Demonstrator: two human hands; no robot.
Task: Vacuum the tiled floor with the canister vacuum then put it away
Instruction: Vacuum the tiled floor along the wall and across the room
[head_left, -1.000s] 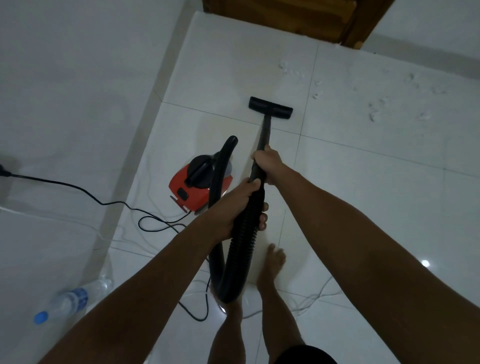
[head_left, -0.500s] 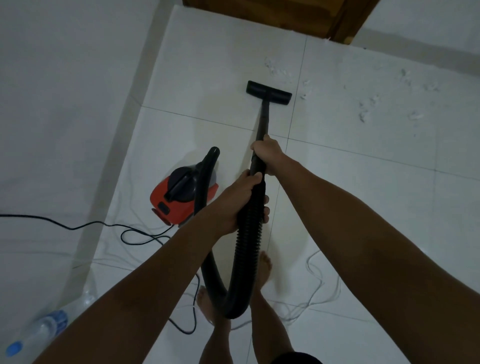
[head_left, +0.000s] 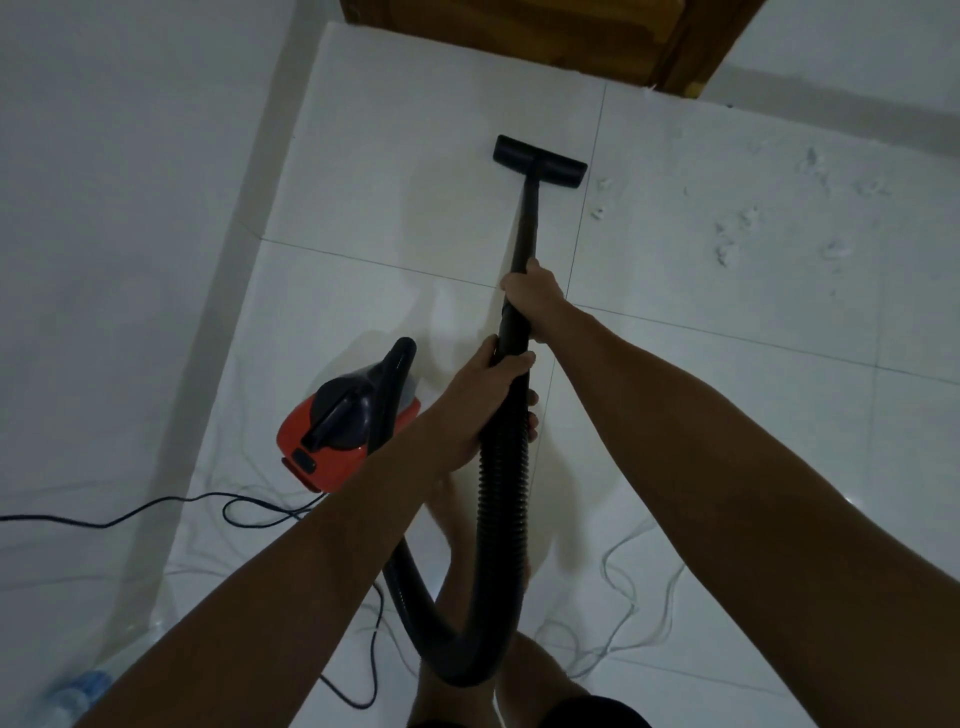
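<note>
A red and black canister vacuum (head_left: 343, 441) sits on the white tiled floor (head_left: 395, 171) at my left. Its ribbed black hose (head_left: 504, 499) loops down past my legs and up into a black wand (head_left: 527, 223). The flat floor nozzle (head_left: 540, 160) lies on the tile ahead of me, just left of small white debris bits (head_left: 600, 197). My right hand (head_left: 532, 293) grips the wand high up. Just below it, my left hand (head_left: 485, 402) grips the top of the hose.
More white debris (head_left: 727, 244) is scattered on the tiles to the right. A wooden door frame (head_left: 670, 47) stands at the top. A black power cord (head_left: 156, 512) trails left, thin white wires (head_left: 623, 613) lie at my right, and a plastic bottle (head_left: 67, 693) lies bottom left. A wall (head_left: 114, 208) runs along the left.
The nozzle has been pushed forward over the debris by the tile joint, and part of it is gone. I have stepped forward; the canister and bottle sit lower in view.
</note>
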